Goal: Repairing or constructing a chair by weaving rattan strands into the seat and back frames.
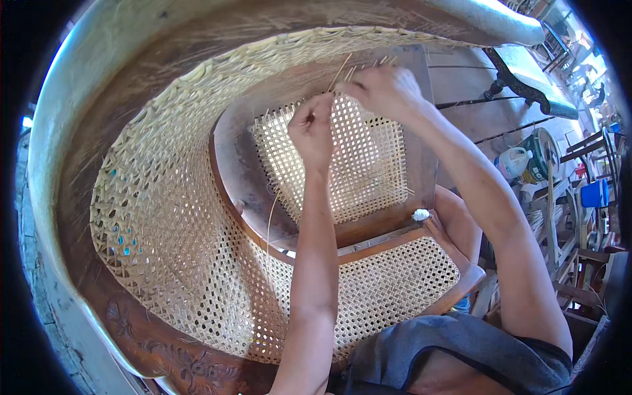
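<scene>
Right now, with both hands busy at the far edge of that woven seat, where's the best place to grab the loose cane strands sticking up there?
Pinch the loose cane strands low, just above the woven seat, coming from the near side: their thin tips fan out beyond the frame and would likely bend.

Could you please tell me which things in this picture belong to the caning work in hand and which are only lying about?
In hand:
- left hand and right hand, pinching cane strands
- woven cane panel in its wooden seat frame

Lying about:
- larger curved cane chair back
- white plastic jug
- blue bucket
- stacked wooden chair frames
</scene>
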{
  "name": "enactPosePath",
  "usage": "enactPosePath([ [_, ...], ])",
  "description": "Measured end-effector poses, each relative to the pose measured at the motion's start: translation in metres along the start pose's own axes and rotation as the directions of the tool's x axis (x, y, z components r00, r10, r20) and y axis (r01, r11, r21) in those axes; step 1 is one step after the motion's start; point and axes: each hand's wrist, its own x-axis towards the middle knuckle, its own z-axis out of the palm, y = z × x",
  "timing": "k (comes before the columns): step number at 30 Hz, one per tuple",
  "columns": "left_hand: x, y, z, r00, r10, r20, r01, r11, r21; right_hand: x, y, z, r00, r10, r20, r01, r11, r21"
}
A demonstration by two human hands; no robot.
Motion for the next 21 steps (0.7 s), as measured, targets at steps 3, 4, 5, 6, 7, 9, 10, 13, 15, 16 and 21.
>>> enactPosePath([
  [3,-0.005,-0.009,-0.026,0.993,-0.113,-0.030,0.116,0.981,0.152,0.012,-0.014,0.026,0.983,-0.088,0.164,0.108,0.987,-0.120],
  [4,-0.007,-0.014,-0.030,0.991,-0.114,-0.070,0.124,0.979,0.159,0.015,-0.016,0.034,0.956,-0.125,0.266,0.183,0.961,-0.206],
  [5,-0.008,-0.012,-0.032,0.987,-0.115,-0.114,0.133,0.977,0.164,0.012,-0.023,0.034,0.964,-0.138,0.226,0.175,0.973,-0.149],
  [6,-0.009,-0.011,-0.032,0.987,-0.115,-0.116,0.133,0.977,0.165,0.013,-0.025,0.037,0.964,-0.141,0.228,0.177,0.973,-0.148],
  [7,-0.009,-0.010,-0.032,0.986,-0.092,-0.141,0.129,0.951,0.281,0.014,-0.027,0.041,0.963,-0.181,0.198,0.211,0.966,-0.146],
  [9,-0.009,-0.010,-0.034,0.980,-0.099,-0.172,0.161,0.903,0.398,0.015,-0.033,0.047,0.959,-0.224,0.174,0.250,0.958,-0.144],
  [10,-0.009,-0.011,-0.034,0.979,-0.101,-0.177,0.165,0.902,0.398,0.016,-0.037,0.051,0.957,-0.234,0.169,0.262,0.952,-0.161],
  [13,-0.007,-0.011,-0.026,0.968,-0.168,-0.187,0.225,0.909,0.350,0.019,-0.044,0.049,0.956,-0.226,0.188,0.262,0.945,-0.195],
  [15,-0.007,-0.016,-0.033,0.981,-0.129,-0.148,0.185,0.857,0.481,0.019,-0.045,0.052,0.950,-0.226,0.216,0.268,0.944,-0.193],
  [16,-0.006,-0.022,-0.036,0.981,-0.129,-0.148,0.185,0.856,0.483,0.020,-0.040,0.057,0.950,-0.262,0.168,0.291,0.940,-0.180],
  [21,-0.004,-0.024,-0.033,0.986,-0.139,-0.094,0.166,0.741,0.650,0.023,-0.033,0.040,0.960,-0.237,0.147,0.259,0.954,-0.153],
])
